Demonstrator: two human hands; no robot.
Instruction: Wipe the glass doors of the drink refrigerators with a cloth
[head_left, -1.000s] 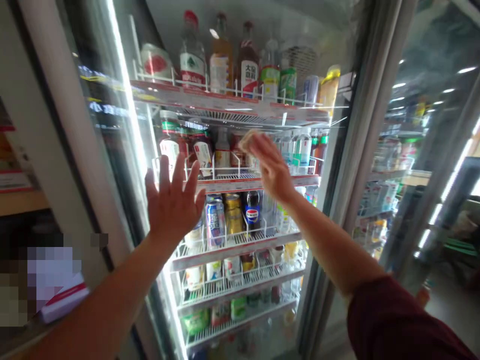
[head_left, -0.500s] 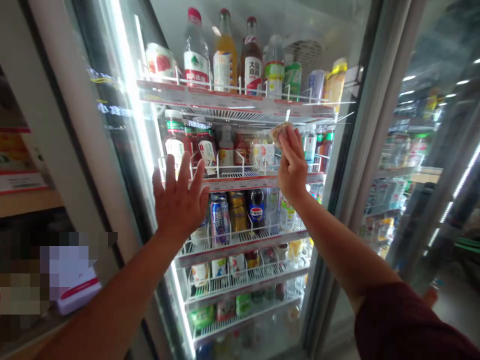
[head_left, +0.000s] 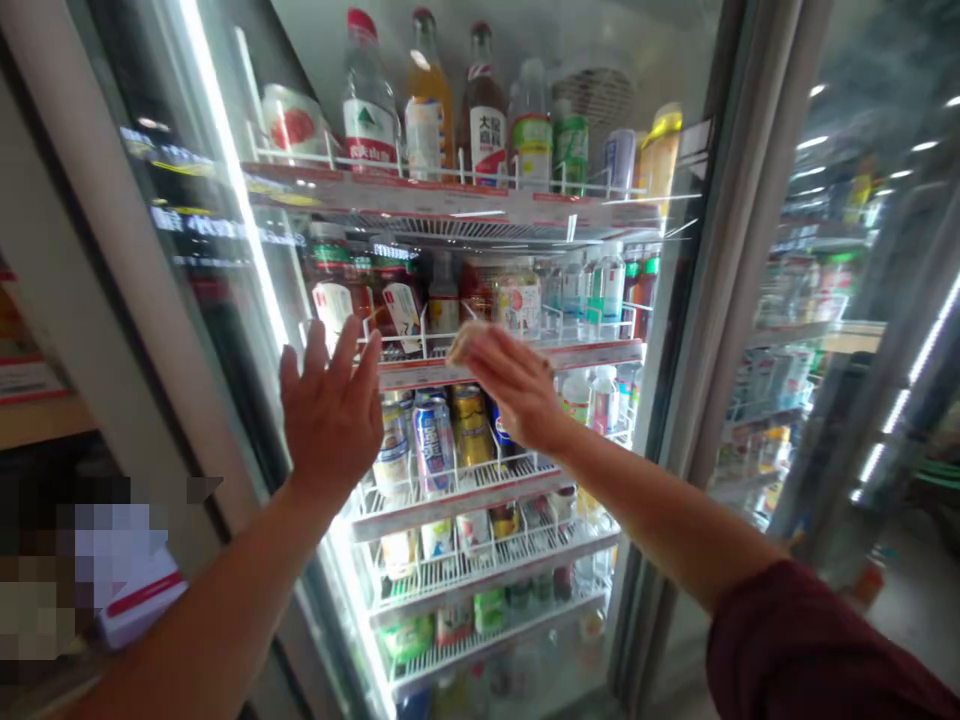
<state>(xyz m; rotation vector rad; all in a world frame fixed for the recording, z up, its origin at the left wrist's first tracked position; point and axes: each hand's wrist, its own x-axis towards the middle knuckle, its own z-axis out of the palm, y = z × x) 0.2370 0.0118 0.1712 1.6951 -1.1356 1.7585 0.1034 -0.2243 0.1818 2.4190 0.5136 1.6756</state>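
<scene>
My left hand (head_left: 330,415) lies flat with fingers spread against the glass door (head_left: 679,190) of a drinks fridge, beside its lit left edge. My right hand (head_left: 506,385) presses a small beige cloth (head_left: 463,343) against the same glass, at the height of the second shelf's red price strip (head_left: 592,352). Only a corner of the cloth shows beyond my fingertips. Behind the glass stand rows of bottles (head_left: 484,110) on the top shelf and cans (head_left: 431,440) on the third.
The fridge's metal frame (head_left: 731,240) runs down on the right, with another glass-fronted cooler (head_left: 832,300) beyond it. A dark door frame (head_left: 97,250) and wooden shelving (head_left: 37,420) are at the left. A white box with a red stripe (head_left: 139,605) lies lower left.
My right hand with the cloth swept right and up along the glass, then back down and left to the middle. My left hand stayed flat on the glass, shifting slightly left.
</scene>
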